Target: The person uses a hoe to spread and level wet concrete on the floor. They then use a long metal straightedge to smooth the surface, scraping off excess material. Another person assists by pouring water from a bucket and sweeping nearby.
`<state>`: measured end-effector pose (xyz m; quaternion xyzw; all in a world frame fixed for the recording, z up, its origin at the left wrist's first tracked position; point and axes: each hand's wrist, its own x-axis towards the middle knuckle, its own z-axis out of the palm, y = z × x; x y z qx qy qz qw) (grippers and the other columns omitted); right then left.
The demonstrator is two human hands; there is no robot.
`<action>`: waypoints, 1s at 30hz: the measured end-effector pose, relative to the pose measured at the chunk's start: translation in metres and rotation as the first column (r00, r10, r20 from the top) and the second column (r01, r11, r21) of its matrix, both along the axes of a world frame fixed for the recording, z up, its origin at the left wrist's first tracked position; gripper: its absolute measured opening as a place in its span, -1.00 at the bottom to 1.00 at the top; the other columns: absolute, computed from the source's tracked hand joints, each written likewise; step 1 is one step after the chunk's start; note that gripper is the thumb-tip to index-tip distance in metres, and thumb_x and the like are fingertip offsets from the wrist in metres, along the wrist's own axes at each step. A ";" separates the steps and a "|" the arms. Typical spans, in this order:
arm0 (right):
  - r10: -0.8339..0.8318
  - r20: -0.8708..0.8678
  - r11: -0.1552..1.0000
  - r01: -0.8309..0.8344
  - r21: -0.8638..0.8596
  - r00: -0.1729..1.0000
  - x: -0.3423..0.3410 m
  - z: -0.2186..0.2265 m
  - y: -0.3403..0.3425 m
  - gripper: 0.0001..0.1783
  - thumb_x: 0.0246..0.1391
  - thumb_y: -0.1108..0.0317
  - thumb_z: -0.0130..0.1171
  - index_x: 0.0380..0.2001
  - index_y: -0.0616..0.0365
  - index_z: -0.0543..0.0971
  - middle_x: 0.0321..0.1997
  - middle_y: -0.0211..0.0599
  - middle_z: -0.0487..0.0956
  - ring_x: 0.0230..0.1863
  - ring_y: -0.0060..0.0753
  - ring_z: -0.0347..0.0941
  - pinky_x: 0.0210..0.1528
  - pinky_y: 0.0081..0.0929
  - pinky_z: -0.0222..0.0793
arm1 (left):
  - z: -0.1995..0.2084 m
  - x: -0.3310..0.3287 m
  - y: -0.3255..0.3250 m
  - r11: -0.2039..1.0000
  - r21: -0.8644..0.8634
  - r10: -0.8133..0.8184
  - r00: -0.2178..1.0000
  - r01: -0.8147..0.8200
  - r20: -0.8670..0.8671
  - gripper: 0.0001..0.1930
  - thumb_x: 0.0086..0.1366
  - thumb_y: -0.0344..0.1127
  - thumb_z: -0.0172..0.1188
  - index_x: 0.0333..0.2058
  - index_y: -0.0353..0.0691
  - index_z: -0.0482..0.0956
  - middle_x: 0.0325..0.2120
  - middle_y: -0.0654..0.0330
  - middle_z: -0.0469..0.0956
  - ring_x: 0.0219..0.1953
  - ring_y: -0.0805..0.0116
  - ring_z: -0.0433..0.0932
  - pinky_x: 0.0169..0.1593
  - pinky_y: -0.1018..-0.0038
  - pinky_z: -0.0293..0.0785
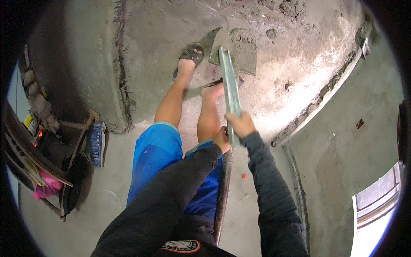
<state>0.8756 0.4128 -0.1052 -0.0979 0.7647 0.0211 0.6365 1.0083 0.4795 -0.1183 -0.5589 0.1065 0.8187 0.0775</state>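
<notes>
My left hand point(222, 139) is closed around the handle of a shovel point(246, 53), just beside the lower end of a long metal straightedge point(231, 88). My right hand point(241, 124) grips that straightedge near its lower end, slightly blurred. The bar points away from me and crosses over the shovel, hiding part of its shaft and blade. Grey wet mortar coats the blade, which rests on the floor beyond my sandalled feet. Back past my left forearm, the shovel's dark handle point(223, 192) runs beside my blue shorts. Whether my left fingers also touch the bar is hidden.
Wet mortar point(295, 8) lies rough at the far side. A ragged raised edge point(122, 64) runs along the left, another point(317, 103) along the right. A wooden stand point(81, 141) with a blue-and-white bag point(96, 143) and pink cloth point(47, 186) is at left. A small red object point(244, 176) lies near me.
</notes>
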 end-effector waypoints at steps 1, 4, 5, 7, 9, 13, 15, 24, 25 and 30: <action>-0.036 0.044 0.999 0.034 0.035 0.998 -0.012 -0.006 -0.035 -0.34 -0.27 -0.06 0.12 -0.46 0.52 0.49 -0.36 0.32 0.49 -0.25 0.04 0.49 -0.21 -0.23 0.36 | 0.006 -0.001 -0.007 0.998 0.008 -0.062 0.996 0.062 -0.062 -0.87 0.16 -0.39 0.02 -0.33 -0.28 0.33 -0.53 0.15 0.45 -0.48 0.37 0.50 -0.37 0.36 0.44; -0.029 -0.072 0.998 0.032 0.044 0.997 -0.029 -0.053 -0.067 -0.29 -0.31 -0.13 0.11 -0.39 0.45 0.52 -0.31 0.25 0.50 -0.19 -0.03 0.47 -0.16 -0.26 0.34 | 0.033 0.008 -0.017 0.963 0.265 0.096 0.982 -0.050 -0.163 -0.79 0.12 -0.37 0.13 -0.33 -0.31 0.30 -0.52 0.15 0.44 -0.50 0.37 0.50 -0.42 0.42 0.44; -0.080 -0.058 0.996 0.082 0.031 0.995 -0.034 -0.063 -0.066 -0.28 -0.33 -0.14 0.11 -0.36 0.43 0.52 -0.31 0.22 0.51 -0.19 -0.04 0.47 -0.15 -0.28 0.33 | 0.042 0.009 -0.017 0.949 0.300 0.145 0.978 -0.094 -0.152 -0.73 0.12 -0.32 0.18 -0.33 -0.32 0.29 -0.51 0.14 0.43 -0.54 0.36 0.50 -0.48 0.46 0.45; -0.207 0.007 0.976 0.206 0.071 0.978 -0.039 -0.058 -0.055 -0.33 -0.26 -0.11 0.10 -0.33 0.39 0.52 -0.33 0.14 0.52 -0.23 -0.09 0.48 -0.15 -0.30 0.33 | 0.048 0.014 -0.019 0.932 0.361 0.076 0.975 0.004 -0.208 -0.82 0.15 -0.39 0.10 -0.34 -0.27 0.29 -0.54 0.18 0.41 -0.50 0.37 0.46 -0.34 0.42 0.41; -0.132 0.025 0.991 0.131 0.037 0.991 -0.041 -0.014 -0.048 -0.38 -0.22 -0.06 0.11 -0.31 0.37 0.52 -0.34 0.10 0.53 -0.26 -0.12 0.49 -0.17 -0.31 0.34 | 0.052 0.010 -0.017 0.926 0.377 0.081 0.977 0.000 -0.198 -0.83 0.16 -0.39 0.10 -0.34 -0.27 0.29 -0.54 0.18 0.41 -0.49 0.36 0.47 -0.34 0.42 0.41; -0.005 0.031 1.000 0.004 0.012 1.000 -0.033 0.081 -0.015 -0.51 -0.17 0.11 0.13 -0.29 0.35 0.50 -0.38 0.05 0.53 -0.28 -0.15 0.49 -0.19 -0.33 0.35 | 0.061 0.003 -0.031 0.958 0.286 0.027 0.984 0.025 -0.175 -0.77 0.16 -0.37 0.08 -0.31 -0.34 0.23 -0.58 0.16 0.40 -0.59 0.33 0.48 -0.49 0.43 0.44; -0.040 0.136 0.998 0.047 -0.050 0.990 -0.022 0.085 -0.009 -0.48 -0.19 0.08 0.14 -0.30 0.37 0.49 -0.39 0.07 0.53 -0.28 -0.13 0.49 -0.20 -0.32 0.35 | 0.053 0.008 -0.008 0.992 -0.080 -0.106 0.981 0.094 -0.160 -0.78 0.17 -0.37 0.06 -0.33 -0.34 0.23 -0.60 0.15 0.40 -0.61 0.34 0.47 -0.51 0.43 0.43; -0.031 -0.049 0.999 0.031 -0.015 0.998 -0.011 -0.052 -0.088 -0.29 -0.25 -0.13 0.08 -0.32 0.44 0.50 -0.36 0.29 0.49 -0.22 0.07 0.46 -0.17 -0.21 0.33 | 0.045 0.010 0.017 0.992 0.124 -0.015 0.988 0.035 -0.154 -0.72 0.17 -0.31 0.09 -0.30 -0.32 0.20 -0.60 0.15 0.42 -0.63 0.36 0.47 -0.55 0.44 0.43; -0.073 -0.013 0.997 0.073 0.008 0.997 -0.019 -0.054 -0.093 -0.27 -0.25 -0.14 0.08 -0.31 0.44 0.50 -0.35 0.28 0.50 -0.23 0.07 0.47 -0.17 -0.22 0.33 | 0.046 0.010 0.016 0.984 0.176 0.004 0.988 0.024 -0.158 -0.71 0.16 -0.30 0.10 -0.30 -0.32 0.20 -0.59 0.15 0.42 -0.63 0.36 0.47 -0.54 0.45 0.43; -0.043 0.021 0.997 0.045 -0.069 0.999 -0.018 0.056 -0.049 -0.49 -0.16 0.03 0.08 -0.45 0.41 0.50 -0.57 -0.08 0.49 -0.48 -0.31 0.44 -0.37 -0.37 0.33 | 0.045 0.005 0.011 0.994 0.113 0.025 0.983 -0.004 -0.183 -0.76 0.13 -0.35 0.10 -0.33 -0.30 0.23 -0.57 0.14 0.42 -0.61 0.36 0.48 -0.52 0.45 0.43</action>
